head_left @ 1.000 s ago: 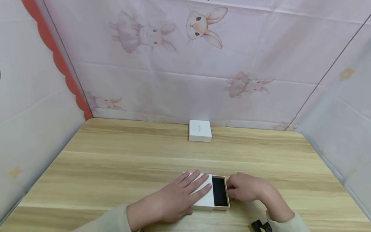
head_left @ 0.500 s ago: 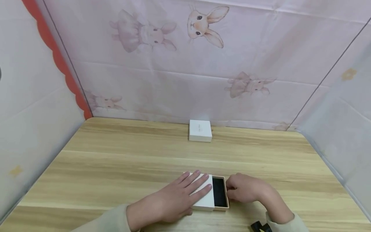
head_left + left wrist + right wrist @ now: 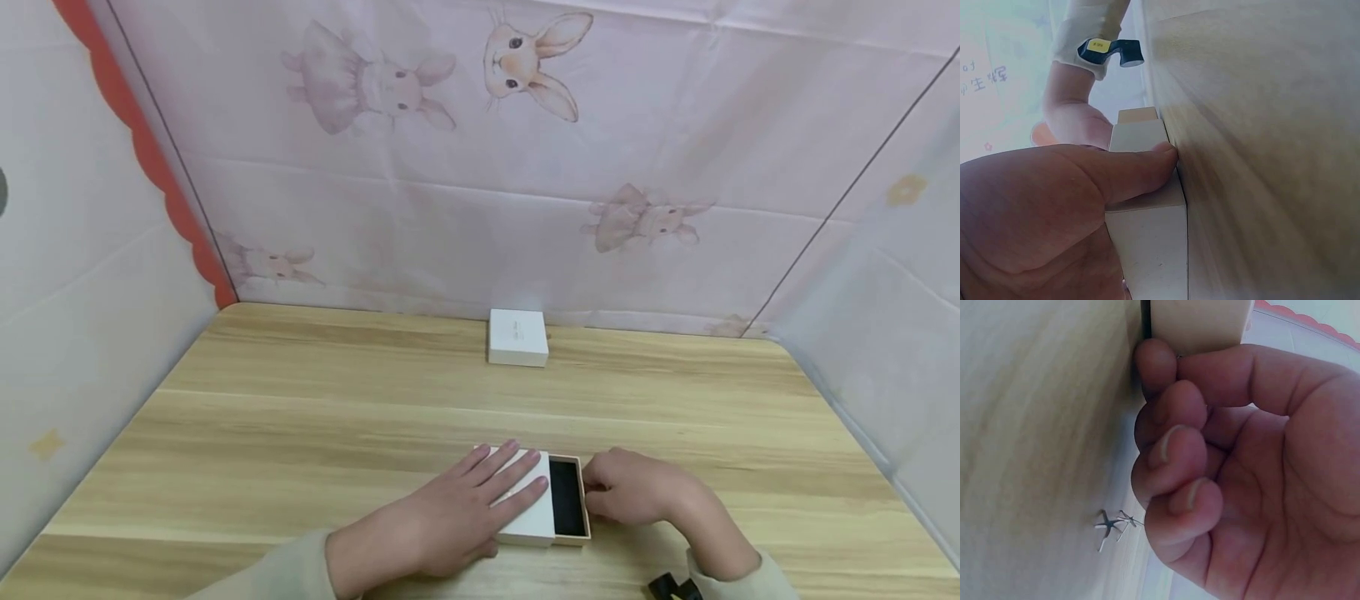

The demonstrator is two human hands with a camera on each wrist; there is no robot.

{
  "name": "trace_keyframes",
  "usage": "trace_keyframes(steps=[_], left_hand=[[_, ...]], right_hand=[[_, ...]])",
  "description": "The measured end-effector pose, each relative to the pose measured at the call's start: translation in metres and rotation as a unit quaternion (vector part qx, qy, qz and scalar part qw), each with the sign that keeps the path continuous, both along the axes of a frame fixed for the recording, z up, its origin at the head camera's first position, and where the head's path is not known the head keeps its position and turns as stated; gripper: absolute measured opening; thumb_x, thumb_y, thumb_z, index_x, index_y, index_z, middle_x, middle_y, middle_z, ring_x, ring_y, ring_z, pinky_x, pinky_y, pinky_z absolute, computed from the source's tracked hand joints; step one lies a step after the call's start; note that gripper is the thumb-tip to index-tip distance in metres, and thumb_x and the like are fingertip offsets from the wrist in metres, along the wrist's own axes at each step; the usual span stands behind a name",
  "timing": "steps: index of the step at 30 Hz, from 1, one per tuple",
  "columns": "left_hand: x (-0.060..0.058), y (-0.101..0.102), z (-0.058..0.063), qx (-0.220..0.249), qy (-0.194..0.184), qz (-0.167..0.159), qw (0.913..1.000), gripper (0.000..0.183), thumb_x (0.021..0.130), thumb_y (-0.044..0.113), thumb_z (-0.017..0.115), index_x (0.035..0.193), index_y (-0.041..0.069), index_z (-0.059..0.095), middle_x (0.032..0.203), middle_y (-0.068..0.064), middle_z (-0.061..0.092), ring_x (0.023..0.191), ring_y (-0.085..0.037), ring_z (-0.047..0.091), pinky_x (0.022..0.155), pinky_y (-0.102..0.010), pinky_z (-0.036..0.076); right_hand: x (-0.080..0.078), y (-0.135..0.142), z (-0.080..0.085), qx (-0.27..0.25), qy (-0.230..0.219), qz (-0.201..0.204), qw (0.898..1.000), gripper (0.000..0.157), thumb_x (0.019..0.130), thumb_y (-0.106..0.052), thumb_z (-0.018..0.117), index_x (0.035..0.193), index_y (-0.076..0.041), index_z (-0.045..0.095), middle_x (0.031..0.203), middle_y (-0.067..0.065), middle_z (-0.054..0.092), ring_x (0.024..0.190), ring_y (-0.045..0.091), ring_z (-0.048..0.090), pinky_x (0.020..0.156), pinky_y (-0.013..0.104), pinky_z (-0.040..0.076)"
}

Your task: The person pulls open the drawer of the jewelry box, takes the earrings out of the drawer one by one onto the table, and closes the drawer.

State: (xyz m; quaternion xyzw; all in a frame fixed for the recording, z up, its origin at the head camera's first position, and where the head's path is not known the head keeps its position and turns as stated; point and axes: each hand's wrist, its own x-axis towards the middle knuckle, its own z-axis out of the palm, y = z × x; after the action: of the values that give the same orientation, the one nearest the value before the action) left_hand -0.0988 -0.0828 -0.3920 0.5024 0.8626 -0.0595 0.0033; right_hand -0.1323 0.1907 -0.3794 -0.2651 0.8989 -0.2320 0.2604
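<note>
A white sliding box sits near the table's front, its sleeve [image 3: 534, 518] partly covered by my left hand [image 3: 453, 517]. The fingers lie spread across the top toward the far edge; in the left wrist view, the thumb [image 3: 1141, 172] presses along the near side. From the sleeve's right end the drawer [image 3: 568, 498] sticks out, pale-rimmed with a black inside. My right hand [image 3: 637, 487] is at the drawer's outer end. In the right wrist view, its thumb and index finger [image 3: 1157, 365] pinch together against that end, hiding what lies between them; the other fingers are curled.
Another white box [image 3: 517, 338], closed, with small print on top, stands at the table's back edge by the rabbit-patterned curtain [image 3: 450, 217]. A black device [image 3: 675, 587] is worn at the right wrist. Pale curtains flank the wooden table [image 3: 337, 417].
The drawer has slid very slightly left into the sleeve, and my right hand has shifted left with it. My left hand has stayed in place on the sleeve.
</note>
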Motion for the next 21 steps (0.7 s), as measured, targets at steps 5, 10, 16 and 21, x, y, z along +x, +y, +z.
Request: trace_keyframes(steps=[5, 10, 16, 21], left_hand=[[0.0009, 0.0001, 0.0000, -0.001, -0.001, 0.000, 1.0000, 0.085, 0.096, 0.043, 0.063, 0.162, 0.020, 0.015, 0.168, -0.008, 0.008, 0.154, -0.030, 0.013, 0.122, -0.045, 0.024], [0.0010, 0.0001, 0.0001, 0.001, 0.003, 0.001, 1.0000, 0.086, 0.095, 0.043, 0.063, 0.162, 0.019, 0.014, 0.169, -0.008, 0.007, 0.154, -0.030, 0.013, 0.122, -0.045, 0.024], [0.0005, 0.0002, -0.0005, 0.000, 0.012, -0.001, 0.9999, 0.086, 0.095, 0.044, 0.063, 0.162, 0.019, 0.015, 0.168, -0.009, 0.008, 0.154, -0.030, 0.013, 0.122, -0.045, 0.025], [0.0006, 0.0000, -0.0008, 0.000, 0.013, -0.001, 0.9999, 0.086, 0.095, 0.044, 0.063, 0.162, 0.019, 0.014, 0.168, -0.009, 0.007, 0.154, -0.030, 0.013, 0.122, -0.045, 0.025]], right_hand=[[0.0012, -0.0006, -0.0005, -0.002, -0.003, -0.002, 1.000, 0.024, 0.087, -0.010, 0.061, 0.064, -0.019, 0.060, 0.054, -0.014, 0.045, 0.048, 0.001, 0.040, 0.045, 0.019, 0.034], [0.0010, -0.0019, 0.0009, -0.005, -0.006, -0.006, 1.000, 0.024, 0.087, -0.009, 0.061, 0.064, -0.016, 0.061, 0.053, -0.013, 0.045, 0.047, 0.001, 0.040, 0.045, 0.019, 0.033], [0.0007, -0.0021, 0.0014, -0.005, 0.000, -0.003, 1.000, 0.024, 0.088, -0.010, 0.061, 0.065, -0.017, 0.061, 0.054, -0.014, 0.045, 0.048, 0.001, 0.040, 0.045, 0.019, 0.033], [0.0009, -0.0016, 0.0002, -0.002, 0.007, -0.003, 1.000, 0.023, 0.087, -0.011, 0.061, 0.065, -0.018, 0.061, 0.054, -0.014, 0.045, 0.049, 0.001, 0.040, 0.046, 0.020, 0.034]])
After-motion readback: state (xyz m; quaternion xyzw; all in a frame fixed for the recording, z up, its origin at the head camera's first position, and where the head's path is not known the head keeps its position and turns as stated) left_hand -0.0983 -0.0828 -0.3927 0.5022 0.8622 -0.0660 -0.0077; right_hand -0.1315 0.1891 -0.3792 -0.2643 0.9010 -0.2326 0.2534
